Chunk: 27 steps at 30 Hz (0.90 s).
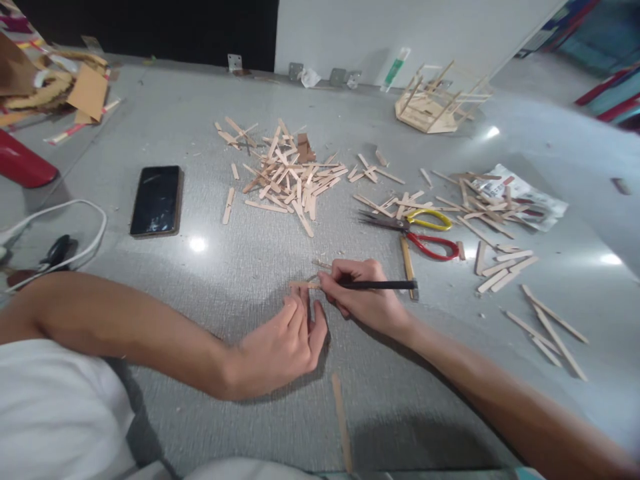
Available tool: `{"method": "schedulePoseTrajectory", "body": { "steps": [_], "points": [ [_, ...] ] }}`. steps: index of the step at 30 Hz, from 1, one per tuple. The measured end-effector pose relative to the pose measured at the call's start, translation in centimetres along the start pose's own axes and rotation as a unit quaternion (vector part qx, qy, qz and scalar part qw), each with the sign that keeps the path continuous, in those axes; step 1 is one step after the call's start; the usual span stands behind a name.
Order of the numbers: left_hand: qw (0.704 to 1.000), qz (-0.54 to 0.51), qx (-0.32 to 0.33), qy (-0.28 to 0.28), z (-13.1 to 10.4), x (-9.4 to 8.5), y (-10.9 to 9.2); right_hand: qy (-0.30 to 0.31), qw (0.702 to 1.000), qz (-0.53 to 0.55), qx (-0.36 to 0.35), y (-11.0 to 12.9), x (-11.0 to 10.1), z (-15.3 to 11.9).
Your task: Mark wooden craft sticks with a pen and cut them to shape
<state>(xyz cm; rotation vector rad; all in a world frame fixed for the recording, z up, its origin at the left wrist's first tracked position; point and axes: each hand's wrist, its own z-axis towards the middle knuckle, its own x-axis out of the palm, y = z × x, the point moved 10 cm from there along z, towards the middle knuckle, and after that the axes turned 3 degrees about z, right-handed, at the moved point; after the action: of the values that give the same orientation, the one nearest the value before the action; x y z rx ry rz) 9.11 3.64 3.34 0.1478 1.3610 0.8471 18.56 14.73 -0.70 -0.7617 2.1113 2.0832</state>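
My right hand (pixel 365 293) is closed round a black pen (pixel 383 285), its tip end hidden by the fingers. Against the table my left hand (pixel 287 340) presses a short wooden stick (pixel 299 285) with its fingertips, and the stick's right end reaches my right fingers. Scissors (pixel 407 230) with one yellow and one red handle lie beyond my right hand. A yellowish stick (pixel 407 267) lies under the pen's far end. Nearer to me is a long wooden stick (pixel 341 420). Beyond both hands is a pile of wooden pieces (pixel 295 173).
A phone (pixel 157 200) and a white cable (pixel 95 207) lie on the left, near a red object (pixel 25 160). A wooden stick frame (pixel 435 110) stands at the back right. More sticks (pixel 505 270) and a plastic packet (pixel 543 207) are on the right.
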Motion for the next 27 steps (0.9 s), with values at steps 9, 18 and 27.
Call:
{"method": "schedulePoseTrajectory", "body": {
  "steps": [9,18,27],
  "points": [
    [1.0,0.003,0.002,0.001,0.1,-0.1,0.0,-0.007,1.0,-0.001,0.007,0.7,-0.2,0.0],
    [1.0,-0.003,0.016,0.008,-0.1,0.2,-0.3,-0.009,0.995,0.086,0.04,-0.5,-0.1,0.2],
    [1.0,-0.003,0.006,0.004,0.0,0.1,-0.2,-0.025,0.997,0.072,0.027,-0.3,-0.3,0.2]
  ]
}}
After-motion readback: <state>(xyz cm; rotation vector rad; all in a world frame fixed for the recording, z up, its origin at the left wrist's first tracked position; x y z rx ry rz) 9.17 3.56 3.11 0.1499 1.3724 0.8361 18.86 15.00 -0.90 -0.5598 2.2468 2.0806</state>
